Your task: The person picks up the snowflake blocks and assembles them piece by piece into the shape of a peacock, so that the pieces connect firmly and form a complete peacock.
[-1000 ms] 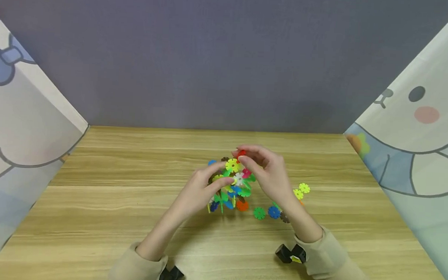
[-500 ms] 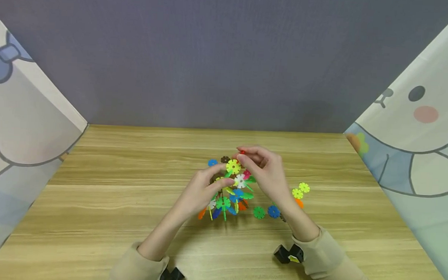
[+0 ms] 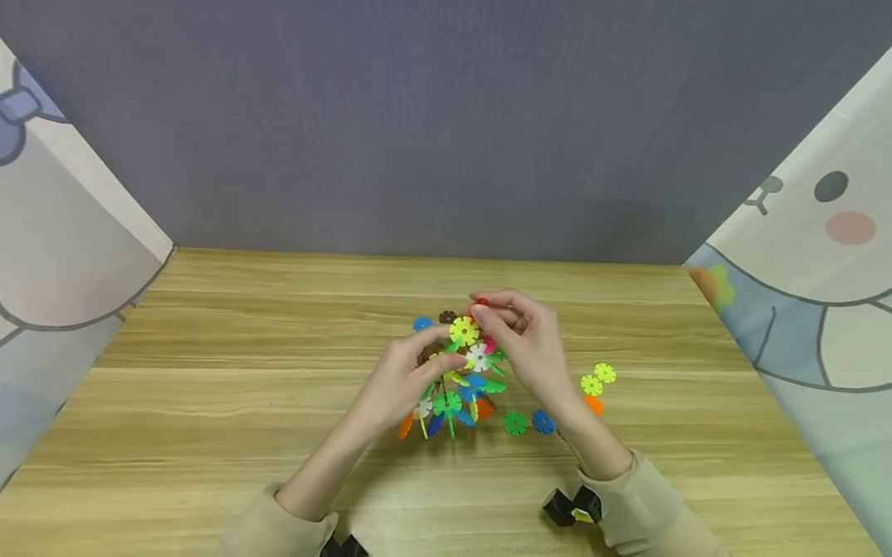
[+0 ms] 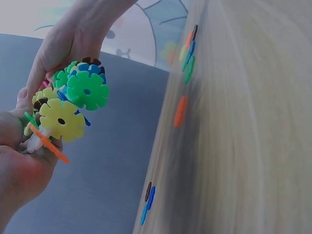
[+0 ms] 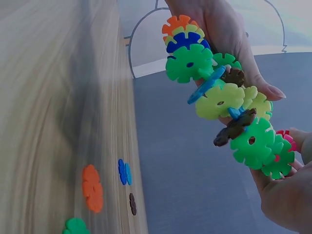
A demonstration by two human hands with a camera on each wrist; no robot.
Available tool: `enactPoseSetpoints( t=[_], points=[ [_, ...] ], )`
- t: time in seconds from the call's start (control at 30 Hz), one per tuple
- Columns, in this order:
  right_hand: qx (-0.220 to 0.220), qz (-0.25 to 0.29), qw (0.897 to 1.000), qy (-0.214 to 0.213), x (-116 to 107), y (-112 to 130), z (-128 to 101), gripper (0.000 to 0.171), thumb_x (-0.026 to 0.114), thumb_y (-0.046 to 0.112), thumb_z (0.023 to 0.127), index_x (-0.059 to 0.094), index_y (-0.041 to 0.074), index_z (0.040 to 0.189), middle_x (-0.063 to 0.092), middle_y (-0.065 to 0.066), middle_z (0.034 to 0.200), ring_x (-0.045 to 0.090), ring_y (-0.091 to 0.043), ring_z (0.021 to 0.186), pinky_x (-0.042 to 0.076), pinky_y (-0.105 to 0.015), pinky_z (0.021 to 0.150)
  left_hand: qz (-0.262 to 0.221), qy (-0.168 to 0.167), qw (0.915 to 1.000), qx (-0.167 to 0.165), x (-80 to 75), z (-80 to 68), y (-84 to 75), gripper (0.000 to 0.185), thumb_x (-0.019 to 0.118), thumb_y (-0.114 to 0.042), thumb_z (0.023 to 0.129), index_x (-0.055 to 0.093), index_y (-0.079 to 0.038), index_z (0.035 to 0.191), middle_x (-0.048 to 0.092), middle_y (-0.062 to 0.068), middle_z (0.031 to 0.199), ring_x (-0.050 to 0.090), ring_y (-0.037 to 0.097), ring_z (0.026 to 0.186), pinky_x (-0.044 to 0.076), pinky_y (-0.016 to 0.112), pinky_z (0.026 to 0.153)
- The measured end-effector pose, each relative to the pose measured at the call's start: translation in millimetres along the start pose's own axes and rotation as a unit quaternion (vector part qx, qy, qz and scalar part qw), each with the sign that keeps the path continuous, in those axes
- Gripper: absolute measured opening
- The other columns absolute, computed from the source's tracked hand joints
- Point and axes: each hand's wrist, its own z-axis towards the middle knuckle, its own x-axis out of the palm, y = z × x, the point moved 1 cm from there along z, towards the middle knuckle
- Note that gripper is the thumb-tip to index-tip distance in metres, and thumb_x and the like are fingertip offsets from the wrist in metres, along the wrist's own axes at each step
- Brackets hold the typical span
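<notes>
L hand (image 3: 404, 376) grips disc cluster (image 3: 462, 377) above bench (image 3: 261, 403); R hand (image 3: 521, 340) pinches red disc (image 3: 481, 302). Risk: hard push pops joints, pcs scatter.

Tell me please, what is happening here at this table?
A person holds a cluster of snowflake discs above the wooden table. The left hand grips it from the side, and the right hand pinches a red disc at its top. Several loose discs lie on the table nearby.

Red disc (image 3: 481, 302) mostly hidden by fingers (image 3: 493, 314) (head view).
</notes>
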Motion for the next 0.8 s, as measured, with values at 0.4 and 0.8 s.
enactPoseSetpoints(
  t=[0.4, 0.8],
  points=[
    [-0.001, 0.009, 1.0, 0.009, 1.2, -2.3, 1.8, 0.033, 0.062, 0.022, 0.105, 0.066, 0.008, 0.134, 0.076, -0.018, 0.119, 0.074, -0.006, 0.099, 0.06, -0.021, 0.086, -0.001, -0.002, 1.0, -0.004, -5.4, 4.1, 0.2, 0.027, 0.067, -0.031, 0.1, 0.067, -0.019, 0.125, 0.072, -0.001, 0.104, 0.058, 0.018, 0.083, 0.05, 0.024, 0.072],
    [0.077, 0.017, 0.994, 0.078, -39.5, -52.0, 46.1, 0.035, 0.062, 0.021, 0.104, 0.065, -0.003, 0.129, 0.072, -0.019, 0.123, 0.072, -0.023, 0.102, 0.062, -0.039, 0.093, -0.075, -0.143, 0.9854, -0.055, -67.9, 10.3, 6.8, 0.043, 0.063, -0.036, 0.103, 0.058, -0.011, 0.138, 0.066, 0.009, 0.13, 0.062, 0.017, 0.111, 0.054, 0.023, 0.092]
  ],
)
